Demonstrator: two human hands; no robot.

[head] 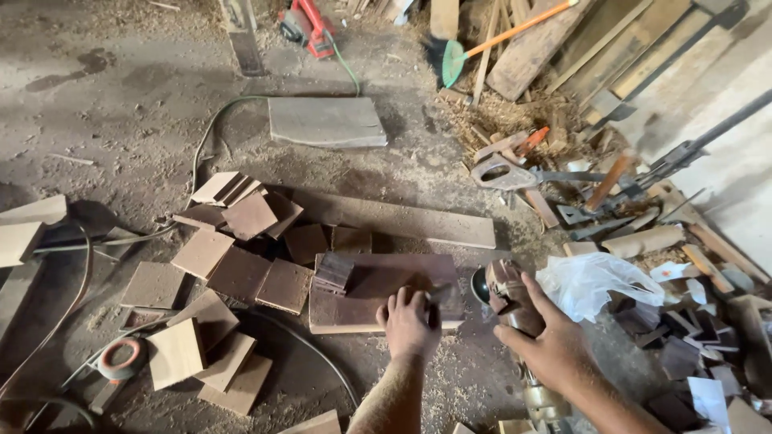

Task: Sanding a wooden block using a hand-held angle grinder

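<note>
In the head view, the left hand (410,321) presses closed on a small dark wooden piece (430,296) lying on a brown board (378,291) on the floor. The right hand (547,341) grips what is probably an angle grinder (508,296), just beside the board.

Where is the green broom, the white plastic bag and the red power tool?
green broom (453,63), head view, on its green head.
white plastic bag (595,283), head view, middle of the crumpled plastic.
red power tool (308,24), head view, red body.

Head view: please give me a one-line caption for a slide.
Left hand presses a small dark piece on a wooden board; right hand grips a dusty power tool beside it.
</note>
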